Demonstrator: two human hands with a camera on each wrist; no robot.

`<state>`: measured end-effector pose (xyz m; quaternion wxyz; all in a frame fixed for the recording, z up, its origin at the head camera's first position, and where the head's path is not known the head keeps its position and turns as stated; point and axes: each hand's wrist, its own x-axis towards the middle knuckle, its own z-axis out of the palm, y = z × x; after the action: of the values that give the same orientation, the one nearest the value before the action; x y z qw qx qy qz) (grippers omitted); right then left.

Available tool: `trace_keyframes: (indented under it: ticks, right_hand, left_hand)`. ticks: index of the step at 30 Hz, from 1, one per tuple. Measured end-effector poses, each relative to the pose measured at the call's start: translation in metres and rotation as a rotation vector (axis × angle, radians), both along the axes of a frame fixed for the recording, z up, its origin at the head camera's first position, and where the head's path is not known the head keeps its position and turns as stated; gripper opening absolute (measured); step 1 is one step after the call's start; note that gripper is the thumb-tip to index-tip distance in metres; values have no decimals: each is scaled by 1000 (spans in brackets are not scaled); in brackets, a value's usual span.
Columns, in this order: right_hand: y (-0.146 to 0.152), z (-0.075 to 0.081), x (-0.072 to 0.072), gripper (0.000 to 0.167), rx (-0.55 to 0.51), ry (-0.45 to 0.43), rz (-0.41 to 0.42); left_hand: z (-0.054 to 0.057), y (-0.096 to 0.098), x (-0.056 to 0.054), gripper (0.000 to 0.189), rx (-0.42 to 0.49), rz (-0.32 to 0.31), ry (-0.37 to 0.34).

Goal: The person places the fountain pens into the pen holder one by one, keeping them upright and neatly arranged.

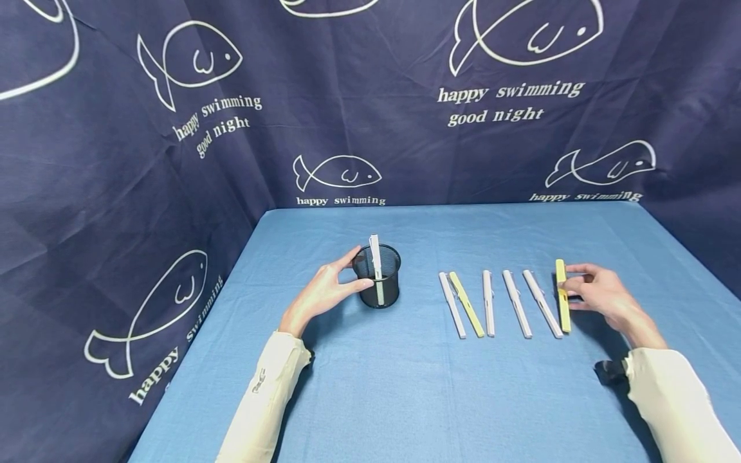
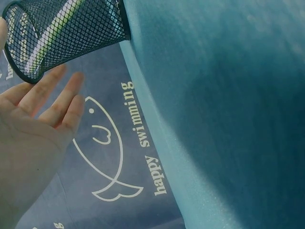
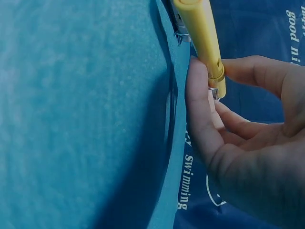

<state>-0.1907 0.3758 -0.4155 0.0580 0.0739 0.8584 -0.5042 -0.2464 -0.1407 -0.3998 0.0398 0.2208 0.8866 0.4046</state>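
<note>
On the left, my left hand (image 1: 321,292) holds a black mesh pen holder (image 1: 392,294) by its rim, thumb at the front and fingers round the far side. A white pen (image 1: 375,252) leans upright inside the holder. In the left wrist view, the mesh wall (image 2: 102,28) lies above the extended fingers. My right hand (image 1: 604,297) pinches a yellow pen (image 1: 559,273) between thumb and fingers, at the right end of a row of pens. The right wrist view shows the fingertips around the yellow barrel (image 3: 202,36).
Left of the held pen lie several pale pens, such as a white pen (image 1: 517,303), and another yellow pen (image 1: 466,304), spaced across the blue tablecloth (image 1: 417,399). A navy curtain (image 1: 405,148) with white fish and lettering stands behind and to the sides.
</note>
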Motion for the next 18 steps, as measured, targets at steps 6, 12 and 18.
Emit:
trace_keyframes:
  ticks: [6,12,18]
  right_hand:
    - [-1,0,0,61,-14,19,-3]
    - [-2,-1,-1,58,-93,83,6]
    - [-4,-1,-2,28,-307,172,12]
  left_hand:
    - [0,0,0,87,3,-3,5]
    - [0,0,0,86,-1,-5,7]
    - [0,0,0,87,-1,-4,11]
